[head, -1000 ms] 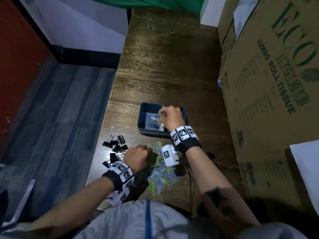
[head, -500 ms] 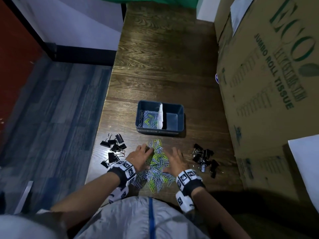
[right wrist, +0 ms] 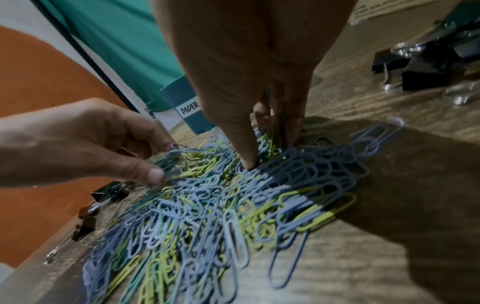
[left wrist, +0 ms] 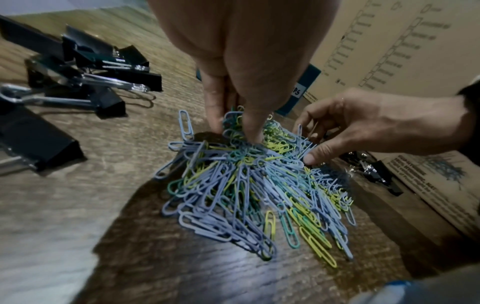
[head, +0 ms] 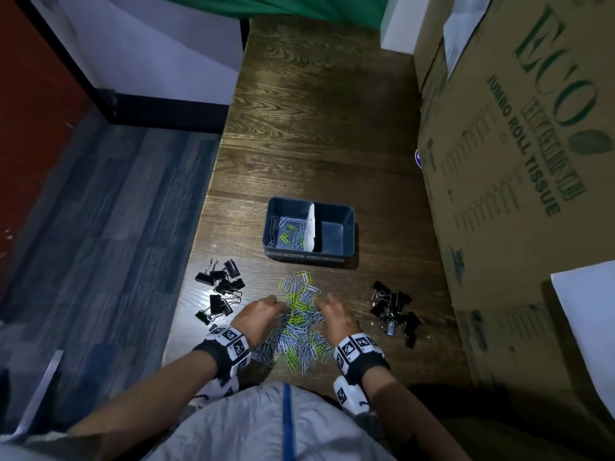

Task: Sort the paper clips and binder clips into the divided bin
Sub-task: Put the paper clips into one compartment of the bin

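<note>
A heap of blue, green and yellow paper clips (head: 299,324) lies on the wooden table near its front edge. My left hand (head: 278,302) digs into the heap's left side, thumb and fingers pinching clips (left wrist: 231,127). From the right side, my right hand (head: 321,302) pinches a tuft of clips between thumb and fingers (right wrist: 270,144). Beyond the heap stands the blue divided bin (head: 349,227). Its left compartment holds some paper clips (head: 286,232), and its right compartment looks bare. Black binder clips lie in two groups, one left (head: 221,289) and one right (head: 394,311) of the heap.
A large cardboard box (head: 519,161) walls off the table's right side, close to the right binder clips. The table's left edge (head: 196,247) drops to a blue-grey floor just past the left binder clips. Bare wood stretches behind the bin.
A second ago my right hand was over the bin's left compartment. It has come back to the heap and its fingers have closed into the clips. My left hand stayed at the heap.
</note>
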`<state>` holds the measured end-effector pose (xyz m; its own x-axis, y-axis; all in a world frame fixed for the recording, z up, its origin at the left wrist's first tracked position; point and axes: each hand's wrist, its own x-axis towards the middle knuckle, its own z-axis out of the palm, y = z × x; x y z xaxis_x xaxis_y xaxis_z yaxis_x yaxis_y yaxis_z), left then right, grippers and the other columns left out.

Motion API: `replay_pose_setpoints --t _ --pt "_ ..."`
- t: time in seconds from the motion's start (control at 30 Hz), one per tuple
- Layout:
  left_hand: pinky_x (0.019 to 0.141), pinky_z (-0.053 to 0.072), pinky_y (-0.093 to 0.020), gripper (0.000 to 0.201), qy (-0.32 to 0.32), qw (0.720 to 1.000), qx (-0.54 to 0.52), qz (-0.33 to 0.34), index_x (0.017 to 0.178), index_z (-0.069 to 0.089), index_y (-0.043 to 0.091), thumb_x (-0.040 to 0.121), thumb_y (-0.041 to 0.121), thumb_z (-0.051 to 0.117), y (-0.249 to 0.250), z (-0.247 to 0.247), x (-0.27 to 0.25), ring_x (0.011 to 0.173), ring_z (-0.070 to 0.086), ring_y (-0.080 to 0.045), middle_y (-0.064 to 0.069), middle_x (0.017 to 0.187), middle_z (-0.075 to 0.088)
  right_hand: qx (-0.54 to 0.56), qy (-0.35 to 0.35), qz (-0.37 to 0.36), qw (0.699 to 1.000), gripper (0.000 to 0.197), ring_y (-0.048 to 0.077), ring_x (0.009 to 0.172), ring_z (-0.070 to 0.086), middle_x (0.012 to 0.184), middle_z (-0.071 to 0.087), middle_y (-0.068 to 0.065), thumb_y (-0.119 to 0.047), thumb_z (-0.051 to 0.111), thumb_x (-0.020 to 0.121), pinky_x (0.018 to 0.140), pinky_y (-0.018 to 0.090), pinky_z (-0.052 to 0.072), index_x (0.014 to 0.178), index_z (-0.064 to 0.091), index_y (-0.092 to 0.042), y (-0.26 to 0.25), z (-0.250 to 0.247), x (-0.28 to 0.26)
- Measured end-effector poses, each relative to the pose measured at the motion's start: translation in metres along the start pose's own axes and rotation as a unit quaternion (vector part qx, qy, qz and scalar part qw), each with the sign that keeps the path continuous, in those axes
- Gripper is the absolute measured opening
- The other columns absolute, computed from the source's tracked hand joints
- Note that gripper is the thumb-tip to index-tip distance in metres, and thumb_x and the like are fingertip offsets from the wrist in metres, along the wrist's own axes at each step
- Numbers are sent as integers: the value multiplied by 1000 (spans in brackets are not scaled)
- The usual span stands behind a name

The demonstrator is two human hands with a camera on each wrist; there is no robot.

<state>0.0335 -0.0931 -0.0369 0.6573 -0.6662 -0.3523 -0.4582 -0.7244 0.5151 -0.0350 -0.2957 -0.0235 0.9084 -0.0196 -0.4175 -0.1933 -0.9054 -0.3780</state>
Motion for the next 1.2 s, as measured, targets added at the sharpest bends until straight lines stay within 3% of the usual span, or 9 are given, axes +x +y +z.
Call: replay_pose_setpoints --t 0.13,0.23,0.33,0.5,0.63,0.8,0.97,1.07,1.2 --pt "63 37 -7 30 38 999 -18 16 117 65 20 89 9 65 -2 -11 -7 76 54 -10 0 102 63 12 -11 7 1000 40 29 122 57 140 55 11 6 59 92 104 32 47 125 65 -14 2 -11 1" --pt "66 46 -9 39 62 996 -52 29 113 65 24 84 -3 66 -4 -18 -8 78 59 -5 8 96 60 34 -17 45 998 27 21 92 68 115 71 8 -2 66 91 85 26 56 113 73 -18 3 -18 3" --pt "70 44 -3 28 99 990 -75 62 110 65 18 87 3 66 2 -40 -3 77 56 2 8 94 60 38 -26 60 997 12 13 70 64 94 75 5 -10 68 92 75 25 58 100 76 -16 5 -25 1" --pt "73 38 4 23 194 974 -94 71 111 67 11 89 7 65 22 -89 18 81 56 2 3 103 66 38 -19 68 997 9 9 70 65 89 75 0 -14 71 91 73 27 58 94 77 -19 6 -35 -2" --pt "74 43 -6 24 239 964 -108 36 113 67 11 89 10 66 30 -123 53 79 58 -7 -2 100 67 31 -31 41 998 10 13 76 64 87 68 2 -17 66 94 71 26 53 98 75 -14 -4 -54 -4" --pt "83 57 -39 48 168 975 -138 -55 126 59 14 82 12 75 10 -131 87 86 67 -23 -15 104 69 55 -5 -37 998 13 11 79 67 95 72 4 -18 69 92 76 28 58 102 75 -11 -29 -95 -3" --pt "75 51 -20 29 237 968 -83 9 109 65 16 87 -2 61 -5 -105 58 80 64 -14 -2 96 68 79 76 -83 991 9 10 78 65 90 70 0 -15 69 92 75 21 55 95 75 -10 -59 -150 12" --pt "71 50 -14 23 222 971 -85 6 98 64 14 85 -5 59 -8 -79 35 78 60 -11 2 96 64 87 121 -97 984 8 12 79 65 89 73 3 -15 73 89 76 19 47 92 78 -10 -75 -172 44" --pt "86 55 -30 29 109 991 -71 -41 108 62 14 84 -1 63 -9 -49 19 92 61 -17 -1 106 61 82 137 -92 983 11 23 89 70 95 75 11 -13 76 86 83 30 53 96 78 -9 -89 -175 90"
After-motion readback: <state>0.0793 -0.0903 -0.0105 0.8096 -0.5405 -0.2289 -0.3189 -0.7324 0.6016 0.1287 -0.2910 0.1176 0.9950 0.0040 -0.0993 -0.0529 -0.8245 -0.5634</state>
